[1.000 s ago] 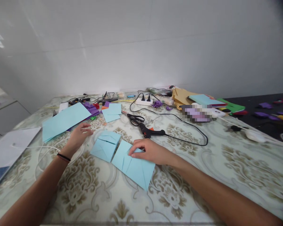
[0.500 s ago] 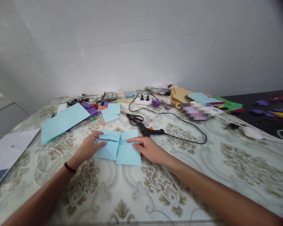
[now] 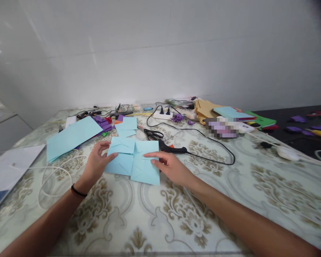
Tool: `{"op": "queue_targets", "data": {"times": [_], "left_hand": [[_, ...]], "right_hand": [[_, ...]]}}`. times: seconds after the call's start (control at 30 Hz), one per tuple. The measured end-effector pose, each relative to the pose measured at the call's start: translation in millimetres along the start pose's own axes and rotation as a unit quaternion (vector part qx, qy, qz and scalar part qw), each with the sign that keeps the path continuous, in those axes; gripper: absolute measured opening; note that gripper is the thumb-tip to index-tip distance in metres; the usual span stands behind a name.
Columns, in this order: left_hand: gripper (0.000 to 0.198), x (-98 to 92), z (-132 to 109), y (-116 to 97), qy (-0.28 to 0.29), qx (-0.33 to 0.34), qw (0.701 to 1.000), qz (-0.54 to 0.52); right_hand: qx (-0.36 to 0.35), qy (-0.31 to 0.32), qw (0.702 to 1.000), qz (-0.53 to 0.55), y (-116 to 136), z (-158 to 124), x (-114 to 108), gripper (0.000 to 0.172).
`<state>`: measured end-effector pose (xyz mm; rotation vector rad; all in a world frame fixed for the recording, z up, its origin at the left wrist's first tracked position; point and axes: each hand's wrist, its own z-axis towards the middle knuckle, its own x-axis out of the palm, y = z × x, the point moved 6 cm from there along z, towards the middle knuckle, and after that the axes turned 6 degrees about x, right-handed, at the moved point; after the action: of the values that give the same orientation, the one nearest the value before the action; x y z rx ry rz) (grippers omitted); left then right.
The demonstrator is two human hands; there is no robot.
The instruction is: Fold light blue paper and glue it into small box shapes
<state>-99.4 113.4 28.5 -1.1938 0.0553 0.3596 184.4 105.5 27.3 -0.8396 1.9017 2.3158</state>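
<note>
In front of me is a light blue creased paper, with a vertical split low in its middle and diagonal fold lines. My left hand grips its left edge, thumb on the face and fingers curled at the upper left side. At the right edge my right hand pinches the sheet, index finger and thumb lying over the face, the other fingers partly hidden. The paper looks slightly tilted up off the patterned tablecloth. Just beyond its right corner lies a black glue gun, with black-handled scissors behind.
Larger light blue sheets lie at the left, near purple paper pieces and small blue squares. A white power strip feeds the glue gun's black cord. A white cable loops at left; coloured papers sit at right.
The paper's upper part has spread flatter and reaches farther from me, its top edge now higher. My left hand has shifted slightly left and up; my right hand stays nearly in place.
</note>
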Motion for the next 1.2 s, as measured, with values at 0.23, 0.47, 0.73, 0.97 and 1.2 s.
{"op": "queue_targets", "data": {"times": [0.23,0.47,0.73,0.97,1.2], "left_hand": [[0.074,16.2,-11,-4,0.073,-0.102,0.987,-0.104],[0.058,15.1,-20,-6,0.095,-0.135,0.984,-0.066],[0.053,15.8,-20,-12,0.128,-0.083,0.987,0.044],[0.052,20.1,-23,-15,0.153,-0.053,0.981,0.107],[0.052,17.9,-21,-14,0.14,-0.037,0.983,0.113]], "right_hand": [[-0.021,0.009,1.0,0.003,3,-2,1,0.033],[-0.02,-0.035,0.999,0.003,4,-2,-5,0.034],[-0.013,-0.063,0.998,0.016,1,-1,-8,0.034],[-0.023,-0.058,0.998,0.004,2,-3,-7,0.036],[-0.038,-0.084,0.996,0.013,5,-4,-8,0.036]]}}
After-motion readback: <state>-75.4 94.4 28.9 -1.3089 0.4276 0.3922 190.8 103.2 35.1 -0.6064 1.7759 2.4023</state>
